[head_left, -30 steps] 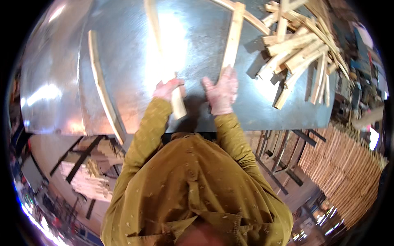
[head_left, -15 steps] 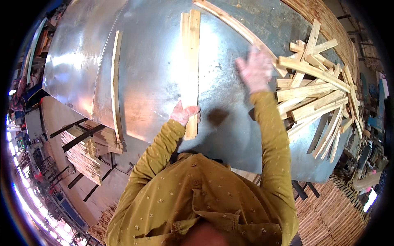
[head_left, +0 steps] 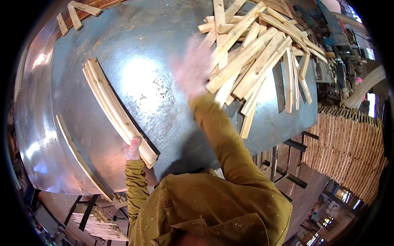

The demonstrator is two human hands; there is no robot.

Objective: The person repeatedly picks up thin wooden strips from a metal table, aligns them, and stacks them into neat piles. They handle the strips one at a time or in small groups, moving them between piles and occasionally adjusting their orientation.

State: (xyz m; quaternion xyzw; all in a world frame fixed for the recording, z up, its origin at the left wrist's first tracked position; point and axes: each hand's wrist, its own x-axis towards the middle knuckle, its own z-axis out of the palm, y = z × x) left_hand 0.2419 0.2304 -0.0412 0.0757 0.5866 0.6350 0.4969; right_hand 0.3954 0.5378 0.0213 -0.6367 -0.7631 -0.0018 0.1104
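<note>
My left hand (head_left: pixel 132 148) is closed around the near end of a few pale wooden strips (head_left: pixel 111 104) laid side by side. They rest on the metal-topped table (head_left: pixel 172 141) and slant away to the far left. My right hand (head_left: pixel 193 67) is over the table, beside the left edge of a loose pile of wooden strips (head_left: pixel 242 61). Motion smears its fingers, so I cannot make out their pose or anything in them. Left of the held strips, a single wooden strip (head_left: pixel 80 158) lies apart, its near end at the table's front edge.
Several short wood pieces (head_left: pixel 76 16) lie at the far left edge. Below the table on the right stands a tall stack of strips (head_left: pixel 344 151), with dark metal bars (head_left: pixel 295 180) next to it. Another stack (head_left: pixel 100 223) sits at lower left. Machinery (head_left: pixel 338 53) stands at the right.
The view has swung to the right. The long strip that was under my right hand no longer lies there, and the held group looks wider. My right hand is now beside the pile.
</note>
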